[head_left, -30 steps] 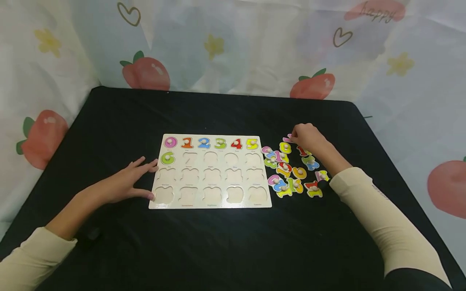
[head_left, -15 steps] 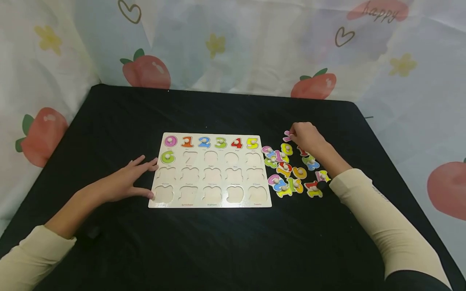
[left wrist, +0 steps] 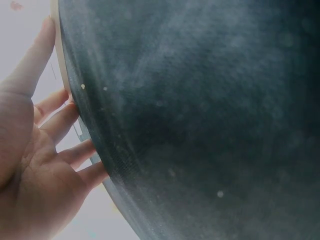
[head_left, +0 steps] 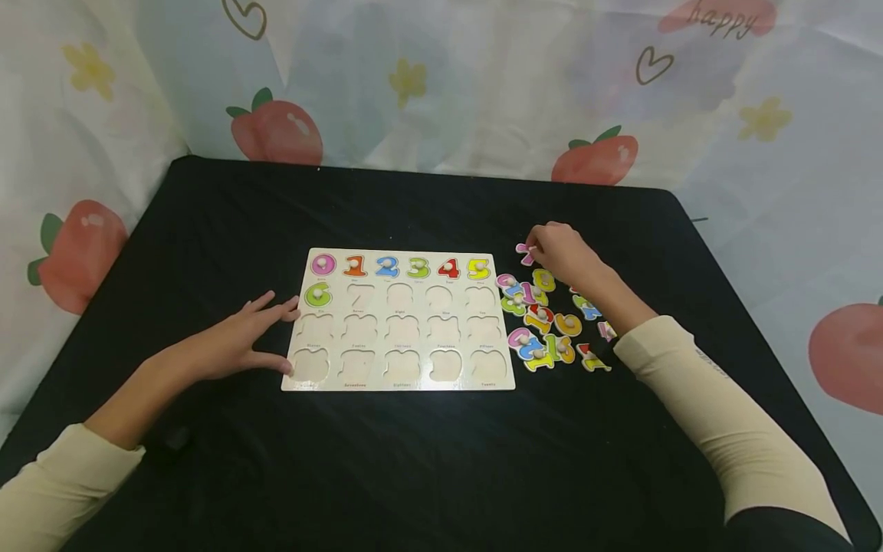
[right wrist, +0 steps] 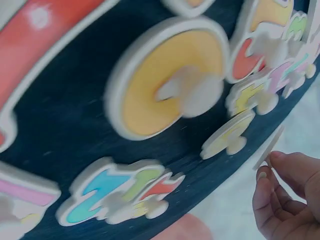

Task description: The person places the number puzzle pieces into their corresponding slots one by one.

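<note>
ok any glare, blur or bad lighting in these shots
Head: fairly sharp, glare on the puzzle board near its bottom edge; left wrist: hazy and soft over the black cloth, background beyond the left hand nearly blown out to white; right wrist: orange piece blurred.

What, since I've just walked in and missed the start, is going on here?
A person's right hand pinches a pink number piece, apparently the 7, while the left hand touches the left edge of a number puzzle board. Pieces 0 to 6 sit in the board; its other recesses are empty, and loose number pieces lie to its right.
</note>
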`<state>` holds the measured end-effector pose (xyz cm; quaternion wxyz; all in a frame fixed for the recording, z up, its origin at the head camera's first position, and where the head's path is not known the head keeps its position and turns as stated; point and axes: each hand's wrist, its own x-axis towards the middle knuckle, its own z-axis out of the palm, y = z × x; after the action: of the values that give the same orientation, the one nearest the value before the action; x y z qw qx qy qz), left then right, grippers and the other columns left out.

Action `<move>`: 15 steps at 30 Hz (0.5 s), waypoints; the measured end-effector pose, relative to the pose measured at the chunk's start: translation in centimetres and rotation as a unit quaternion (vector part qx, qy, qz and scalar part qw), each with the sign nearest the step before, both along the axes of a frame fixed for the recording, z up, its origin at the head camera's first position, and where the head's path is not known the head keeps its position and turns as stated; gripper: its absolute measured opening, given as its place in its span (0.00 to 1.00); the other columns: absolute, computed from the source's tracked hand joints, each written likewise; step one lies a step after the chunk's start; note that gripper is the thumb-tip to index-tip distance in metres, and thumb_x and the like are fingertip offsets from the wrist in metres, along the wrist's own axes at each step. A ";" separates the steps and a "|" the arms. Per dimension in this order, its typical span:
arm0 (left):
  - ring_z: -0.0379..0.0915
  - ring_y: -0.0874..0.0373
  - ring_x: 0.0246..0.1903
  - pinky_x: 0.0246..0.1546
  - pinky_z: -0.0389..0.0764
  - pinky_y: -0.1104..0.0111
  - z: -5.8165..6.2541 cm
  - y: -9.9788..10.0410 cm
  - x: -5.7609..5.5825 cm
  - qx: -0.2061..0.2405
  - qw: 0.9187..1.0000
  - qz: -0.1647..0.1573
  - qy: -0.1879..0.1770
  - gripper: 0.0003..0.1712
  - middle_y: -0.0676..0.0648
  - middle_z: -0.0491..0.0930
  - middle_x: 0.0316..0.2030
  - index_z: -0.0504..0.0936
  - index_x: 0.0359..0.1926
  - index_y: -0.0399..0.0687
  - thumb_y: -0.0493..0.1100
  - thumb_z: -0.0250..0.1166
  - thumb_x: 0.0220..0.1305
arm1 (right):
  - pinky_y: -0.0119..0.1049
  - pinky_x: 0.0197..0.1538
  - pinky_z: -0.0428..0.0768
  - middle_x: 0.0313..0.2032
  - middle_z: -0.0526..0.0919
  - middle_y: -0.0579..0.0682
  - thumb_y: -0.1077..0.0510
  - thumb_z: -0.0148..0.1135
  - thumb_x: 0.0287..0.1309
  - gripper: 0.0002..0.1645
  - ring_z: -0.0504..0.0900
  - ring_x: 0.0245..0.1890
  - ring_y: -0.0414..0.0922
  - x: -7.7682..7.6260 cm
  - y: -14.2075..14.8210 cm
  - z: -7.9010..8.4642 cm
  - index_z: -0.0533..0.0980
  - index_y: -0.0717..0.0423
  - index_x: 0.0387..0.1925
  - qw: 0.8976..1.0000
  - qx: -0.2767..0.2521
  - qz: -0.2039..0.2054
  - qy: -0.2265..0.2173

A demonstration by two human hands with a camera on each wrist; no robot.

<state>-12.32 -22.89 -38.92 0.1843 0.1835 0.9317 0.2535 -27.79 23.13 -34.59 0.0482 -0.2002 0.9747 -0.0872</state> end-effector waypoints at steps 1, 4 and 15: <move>0.31 0.35 0.69 0.55 0.49 0.32 0.0 0.0 0.0 0.000 1.000 0.000 0.000 0.55 0.38 0.49 0.71 0.60 0.67 0.43 0.65 0.70 0.44 | 0.45 0.39 0.76 0.36 0.77 0.61 0.67 0.56 0.62 0.10 0.74 0.35 0.53 0.1 -0.3 0.0 0.77 0.69 0.42 1.000 -0.001 0.003 0.001; 0.31 0.35 0.69 0.55 0.49 0.32 0.0 0.1 -0.1 -0.001 1.000 0.000 -0.001 0.56 0.38 0.49 0.71 0.59 0.68 0.43 0.66 0.70 0.44 | 0.43 0.38 0.77 0.36 0.76 0.60 0.66 0.56 0.62 0.10 0.73 0.35 0.53 0.3 -1.2 0.2 0.76 0.69 0.43 1.000 -0.005 0.011 0.000; 0.31 0.35 0.69 0.55 0.49 0.32 0.2 0.1 0.0 -0.002 1.000 0.001 -0.004 0.55 0.38 0.49 0.71 0.60 0.68 0.42 0.65 0.70 0.44 | 0.38 0.40 0.78 0.38 0.77 0.56 0.63 0.59 0.62 0.10 0.74 0.35 0.49 1.2 -4.8 0.2 0.78 0.64 0.43 0.997 0.003 0.064 -0.051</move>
<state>-12.34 -22.77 -38.68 0.1881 0.1814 0.9316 0.2525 -26.60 18.37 -34.38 0.1042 -0.2574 0.9563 -0.0912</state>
